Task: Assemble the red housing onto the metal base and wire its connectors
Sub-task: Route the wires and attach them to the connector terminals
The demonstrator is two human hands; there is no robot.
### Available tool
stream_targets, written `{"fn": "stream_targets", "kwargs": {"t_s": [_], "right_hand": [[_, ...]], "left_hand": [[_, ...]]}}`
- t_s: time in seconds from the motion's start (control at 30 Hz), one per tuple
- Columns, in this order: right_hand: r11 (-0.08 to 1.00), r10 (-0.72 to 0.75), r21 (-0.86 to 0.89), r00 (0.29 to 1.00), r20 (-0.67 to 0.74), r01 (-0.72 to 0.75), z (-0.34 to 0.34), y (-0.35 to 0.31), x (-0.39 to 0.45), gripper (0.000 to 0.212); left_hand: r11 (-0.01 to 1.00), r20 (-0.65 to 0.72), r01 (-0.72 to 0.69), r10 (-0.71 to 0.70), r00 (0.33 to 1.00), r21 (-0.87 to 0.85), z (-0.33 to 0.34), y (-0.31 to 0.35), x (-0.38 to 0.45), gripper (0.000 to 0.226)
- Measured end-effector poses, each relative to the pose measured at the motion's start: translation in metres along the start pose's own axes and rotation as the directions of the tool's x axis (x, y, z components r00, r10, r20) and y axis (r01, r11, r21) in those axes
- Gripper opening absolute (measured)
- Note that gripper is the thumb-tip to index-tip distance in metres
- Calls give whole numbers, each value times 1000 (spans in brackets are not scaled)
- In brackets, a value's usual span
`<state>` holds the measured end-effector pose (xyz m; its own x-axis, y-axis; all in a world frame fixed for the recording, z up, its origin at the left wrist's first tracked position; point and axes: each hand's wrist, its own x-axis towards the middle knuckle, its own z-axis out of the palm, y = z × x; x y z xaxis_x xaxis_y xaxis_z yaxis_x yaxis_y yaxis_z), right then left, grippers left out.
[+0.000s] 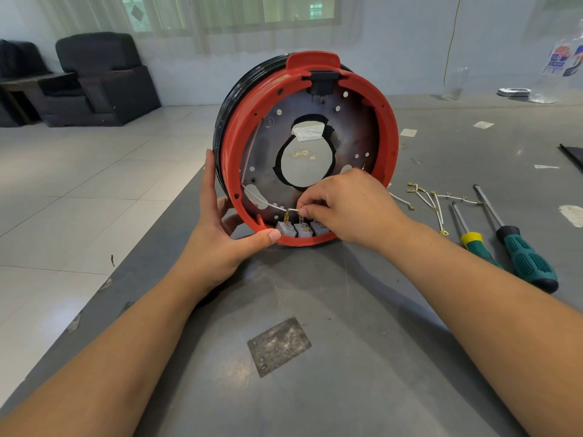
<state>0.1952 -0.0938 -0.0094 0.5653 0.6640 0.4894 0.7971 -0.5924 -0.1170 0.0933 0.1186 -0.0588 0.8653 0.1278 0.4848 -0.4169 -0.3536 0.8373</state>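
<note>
- Right hand (344,203): fingers (307,205) pinch the white wire (265,203) at its brass terminal, above the grey connectors (299,230).
- Left hand (217,234): curled round the lower-left rim of the red housing (389,137), thumb at the connectors.
- Housing stands on edge on the counter (315,294), metal base (353,143) inside.
- Loose wires (432,197) and screwdrivers (517,247) lie right.
- No legible writing.

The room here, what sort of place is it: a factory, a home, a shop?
Probably a small workshop set up in an ordinary room. A worn grey workbench carries two screwdrivers and loose white wires, yet there are dark armchairs on a tiled floor and a curtained window.
</note>
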Motion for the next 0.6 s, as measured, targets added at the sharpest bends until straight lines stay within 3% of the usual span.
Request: {"fn": "stream_targets", "kwargs": {"t_s": [0.6], "right_hand": [[995,-36,-95,998,43,40,-5,-4,1,19]], "left_hand": [[1000,-10,3,-3,1000,-6,-1,-3,0,131]]}}
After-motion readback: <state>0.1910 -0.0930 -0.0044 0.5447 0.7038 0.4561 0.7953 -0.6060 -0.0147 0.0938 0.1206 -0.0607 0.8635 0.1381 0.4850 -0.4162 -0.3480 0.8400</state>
